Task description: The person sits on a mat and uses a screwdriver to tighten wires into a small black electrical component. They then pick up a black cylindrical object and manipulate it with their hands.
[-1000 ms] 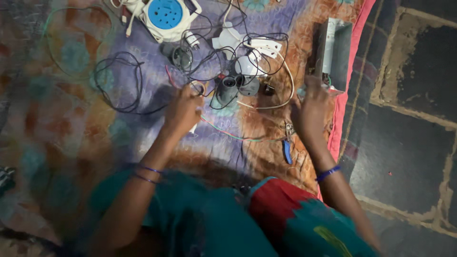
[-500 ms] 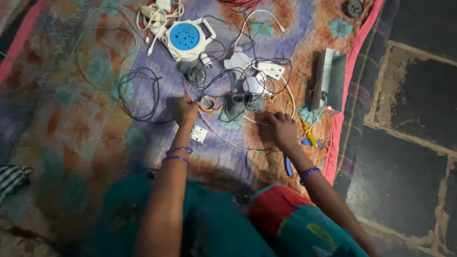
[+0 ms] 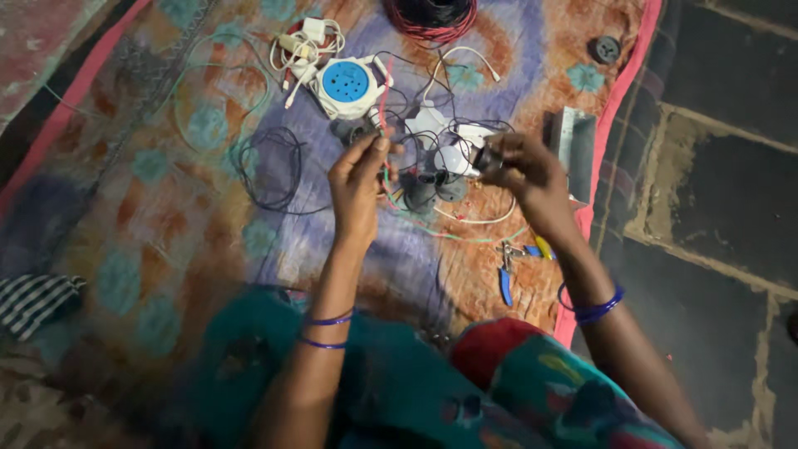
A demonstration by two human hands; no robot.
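A striped cloth [image 3: 33,301] is lying far out to the left of the left hand, at the edge of the patterned mat [image 3: 150,216] that is carrying everything. Nearer, a loose coil of dark cable [image 3: 270,166] is resting on the mat just left of that hand. The left hand [image 3: 359,185] is being held up above the mat with its fingers drawn together, thumb and fingertips pinching a thin red wire [image 3: 384,104] that is running upward from the fingertips. Beyond the fingertips, a round white extension socket with a blue face [image 3: 347,83] is sitting with white cords bundled at its far left side, and a red-and-black wire spool [image 3: 431,15] is lying farther off, partly cut by the frame's top edge. Between the two hands, small dark round parts [image 3: 432,189] and white plugs are lying in a tangle of thin cables. The right hand [image 3: 525,173] is curled closed around a small dark fitting [image 3: 486,160], which is poking out at the fingertips towards the left hand; the two hands are staying near each other but apart. Below the right wrist, blue-handled pliers [image 3: 505,270] are lying on the mat. Just right of the right hand a grey metal box [image 3: 575,143] is standing near the mat's pink border, and a small dark round socket [image 3: 607,48] is lying beyond it.
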